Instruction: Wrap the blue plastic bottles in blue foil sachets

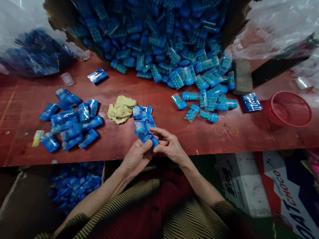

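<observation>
I watched 2 hands at work over the table's [116, 84] near edge: L hand [137, 154] pinched a blue wrapper [142, 128] from the left, R hand [172, 147] pinched its rounded near end from the right (couldn't tell what was inside, tbh). Just far of it lay 1 flat packet [141, 112], w/ a yellow cloth [121, 110] just beside it, left. Further left sat a pile of plump blue packs [68, 121]. Far right lay loose clear bottles [192, 112] w/ blue caps, approx. midway to a red basket [298, 110].
</observation>
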The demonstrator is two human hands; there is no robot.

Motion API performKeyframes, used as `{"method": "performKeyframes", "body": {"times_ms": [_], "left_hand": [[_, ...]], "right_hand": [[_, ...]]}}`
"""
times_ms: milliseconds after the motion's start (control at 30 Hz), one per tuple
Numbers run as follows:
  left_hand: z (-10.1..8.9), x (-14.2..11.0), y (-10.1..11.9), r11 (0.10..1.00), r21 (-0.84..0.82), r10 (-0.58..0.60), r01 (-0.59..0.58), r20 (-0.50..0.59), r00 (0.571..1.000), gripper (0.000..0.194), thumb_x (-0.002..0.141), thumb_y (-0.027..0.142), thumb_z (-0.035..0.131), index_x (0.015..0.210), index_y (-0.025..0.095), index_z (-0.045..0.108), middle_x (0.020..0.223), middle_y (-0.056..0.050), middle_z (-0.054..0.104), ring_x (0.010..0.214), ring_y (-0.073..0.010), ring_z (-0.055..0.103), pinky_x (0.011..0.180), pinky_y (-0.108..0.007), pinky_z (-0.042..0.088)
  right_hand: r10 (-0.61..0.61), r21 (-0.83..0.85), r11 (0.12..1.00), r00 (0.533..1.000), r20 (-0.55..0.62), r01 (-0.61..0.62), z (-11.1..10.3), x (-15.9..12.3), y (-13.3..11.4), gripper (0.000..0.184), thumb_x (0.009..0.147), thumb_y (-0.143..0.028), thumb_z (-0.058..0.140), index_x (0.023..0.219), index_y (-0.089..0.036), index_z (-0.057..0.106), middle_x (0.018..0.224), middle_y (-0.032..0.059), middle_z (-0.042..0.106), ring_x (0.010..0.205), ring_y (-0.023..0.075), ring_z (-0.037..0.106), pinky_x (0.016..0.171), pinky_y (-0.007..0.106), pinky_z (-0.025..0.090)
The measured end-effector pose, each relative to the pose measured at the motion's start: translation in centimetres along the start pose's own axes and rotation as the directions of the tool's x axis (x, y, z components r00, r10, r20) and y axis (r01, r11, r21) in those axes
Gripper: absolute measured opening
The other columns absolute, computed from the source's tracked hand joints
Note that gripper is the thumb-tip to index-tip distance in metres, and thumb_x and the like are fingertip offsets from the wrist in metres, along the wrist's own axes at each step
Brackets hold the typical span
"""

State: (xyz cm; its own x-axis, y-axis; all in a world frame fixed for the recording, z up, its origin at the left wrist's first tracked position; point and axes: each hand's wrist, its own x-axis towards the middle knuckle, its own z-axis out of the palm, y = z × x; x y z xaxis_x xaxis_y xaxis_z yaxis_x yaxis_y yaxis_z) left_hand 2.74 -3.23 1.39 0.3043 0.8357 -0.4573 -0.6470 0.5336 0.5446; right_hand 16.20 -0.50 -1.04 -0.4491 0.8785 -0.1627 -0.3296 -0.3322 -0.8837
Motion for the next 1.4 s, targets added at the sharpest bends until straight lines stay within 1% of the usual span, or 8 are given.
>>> {"method": "performKeyframes", "body": {"times_ms": [233, 533, 700, 833, 933, 1100, 1267, 1400], "left_hand": [[-0.1, 0.1, 0.5, 0.999, -0.018, -0.031, 0.029, -0.105, 0.994, 0.026, 0.072, 0.032, 0.072, 0.089, 0.012, 0.066, 0.081, -0.006, 0.072, 0.082, -0.0186, 0.068, 0.082, -0.033, 0.053], [-0.2, 0.0, 0.2, 0.997, -0.04, -0.061, 0.063, 0.07, 0.996, 0.03, 0.071, 0.026, 0.073, 0.097, 0.011, 0.066, 0.093, -0.011, 0.071, 0.087, -0.0194, 0.066, 0.079, -0.029, 0.05], [-0.2, 0.3, 0.0, 1.0, -0.022, -0.017, 0.016, -0.047, 0.999, 0.028, 0.066, 0.021, 0.077, 0.091, 0.015, 0.067, 0.088, -0.005, 0.071, 0.086, -0.0171, 0.065, 0.083, -0.029, 0.049], [-0.1, 0.6, -0.5, 0.994, -0.089, 0.047, -0.06, -0.137, 0.989, 0.03, 0.061, 0.025, 0.081, 0.086, 0.017, 0.067, 0.084, 0.0, 0.07, 0.082, -0.012, 0.063, 0.079, -0.024, 0.049], [-0.1, 0.6, -0.7, 0.992, -0.103, 0.06, -0.076, -0.153, 0.986, 0.032, 0.061, 0.032, 0.081, 0.086, 0.017, 0.067, 0.088, 0.0, 0.069, 0.084, -0.0123, 0.062, 0.078, -0.024, 0.049], [-0.4, 0.7, -0.6, 0.998, -0.008, 0.057, -0.06, -0.179, 0.982, 0.028, 0.066, 0.024, 0.077, 0.09, 0.015, 0.067, 0.088, -0.002, 0.069, 0.077, -0.0111, 0.061, 0.07, -0.023, 0.048], [-0.5, 0.6, -0.5, 0.996, -0.076, 0.036, -0.045, -0.114, 0.993, 0.024, 0.07, 0.025, 0.075, 0.091, 0.014, 0.068, 0.092, -0.003, 0.07, 0.085, -0.0122, 0.063, 0.08, -0.022, 0.048], [-0.1, 0.4, -0.3, 0.988, -0.156, -0.019, -0.005, -0.151, 0.988, 0.016, 0.078, 0.024, 0.067, 0.091, 0.015, 0.068, 0.095, -0.004, 0.07, 0.09, -0.0132, 0.063, 0.084, -0.023, 0.048]], "right_hand": [[-0.012, -0.086, 0.996, 0.997, -0.071, 0.006, 0.4, 0.3, 0.1, 0.051, 0.057, -0.023, 0.079, 0.107, -0.024, 0.067, 0.088, -0.0038, 0.061, 0.072, 0.0081, 0.053, 0.07, 0.021, 0.048], [0.021, 0.042, 0.999, 1.0, 0.002, -0.021, 0.0, -0.1, 0.9, 0.065, 0.057, -0.027, 0.081, 0.119, -0.027, 0.058, 0.096, -0.0028, 0.061, 0.068, 0.0078, 0.055, 0.06, 0.018, 0.049], [-0.118, -0.095, 0.989, 0.989, -0.085, 0.109, -0.3, -0.4, 0.7, 0.049, 0.062, -0.03, 0.079, 0.109, -0.026, 0.066, 0.097, -0.0008, 0.06, 0.088, 0.0142, 0.056, 0.083, 0.028, 0.047], [-0.22, -0.264, 0.946, 0.971, -0.099, 0.187, -0.1, -0.7, 0.3, 0.037, 0.068, -0.026, 0.076, 0.105, -0.026, 0.068, 0.103, 0.0014, 0.057, 0.097, 0.0159, 0.056, 0.089, 0.03, 0.045], [-0.261, -0.388, 0.9, 0.959, -0.11, 0.201, 0.3, -1.1, -0.1, 0.034, 0.072, -0.024, 0.072, 0.105, -0.025, 0.067, 0.105, 0.0031, 0.058, 0.1, 0.017, 0.057, 0.088, 0.03, 0.047], [-0.295, -0.436, 0.881, 0.932, -0.208, 0.181, 0.9, -1.5, -0.3, 0.012, 0.08, -0.025, 0.063, 0.09, -0.02, 0.067, 0.091, 0.0015, 0.065, 0.083, 0.0141, 0.062, 0.075, 0.027, 0.052], [-0.368, -0.584, 0.783, 0.917, -0.158, 0.214, 1.4, -1.7, -0.1, 0.045, 0.076, -0.022, 0.069, 0.119, -0.024, 0.055, 0.108, 0.004, 0.063, 0.099, 0.0175, 0.06, 0.09, 0.034, 0.049], [-0.482, -0.708, 0.657, 0.867, -0.129, 0.26, 1.8, -1.9, 0.1, 0.05, 0.077, -0.021, 0.068, 0.124, -0.025, 0.051, 0.106, 0.0045, 0.062, 0.101, 0.0188, 0.057, 0.093, 0.037, 0.046]]}}
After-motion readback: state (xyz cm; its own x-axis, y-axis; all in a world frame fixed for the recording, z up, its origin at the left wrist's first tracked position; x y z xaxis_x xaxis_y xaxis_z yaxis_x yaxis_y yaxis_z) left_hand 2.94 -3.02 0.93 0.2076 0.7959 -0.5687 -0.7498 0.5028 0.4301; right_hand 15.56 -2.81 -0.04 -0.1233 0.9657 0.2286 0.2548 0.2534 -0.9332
